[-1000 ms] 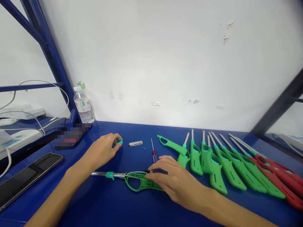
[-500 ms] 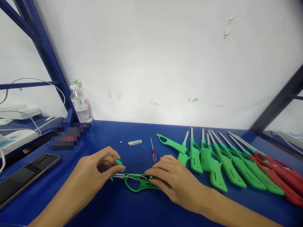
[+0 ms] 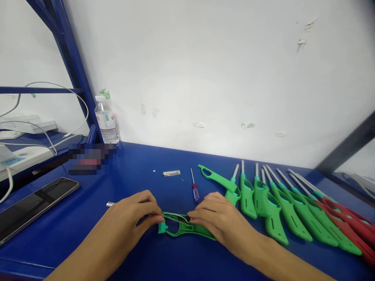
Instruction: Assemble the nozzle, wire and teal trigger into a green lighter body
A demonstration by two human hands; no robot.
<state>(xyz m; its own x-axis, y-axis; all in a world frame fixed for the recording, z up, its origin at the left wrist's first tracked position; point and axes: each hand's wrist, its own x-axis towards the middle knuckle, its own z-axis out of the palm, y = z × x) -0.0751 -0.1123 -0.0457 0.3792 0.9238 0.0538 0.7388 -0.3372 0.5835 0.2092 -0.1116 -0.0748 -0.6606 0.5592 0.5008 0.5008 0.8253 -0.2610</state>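
Observation:
An opened green lighter half-shell lies in front of me, its inside facing up, with a thin pale wire along it. My left hand pinches the shell's front end. A teal plastic piece shows just under those fingertips. The tip of a metal tube pokes out beyond the left hand's back; its middle is hidden. My right hand is closed on the handle part, fingertips at the wire's end inside it. What lies beneath the right fingers is hidden.
Behind the hands lie a screwdriver, a clear lighter fuel tank and a loose green half-shell. Several green lighters and red lighters are lined up rightward. A phone and water bottle are left.
My left hand has moved right and closed at the shell's front end. The teal piece, earlier between its fingers, now shows below them. The view has shifted slightly; the right hand keeps its hold.

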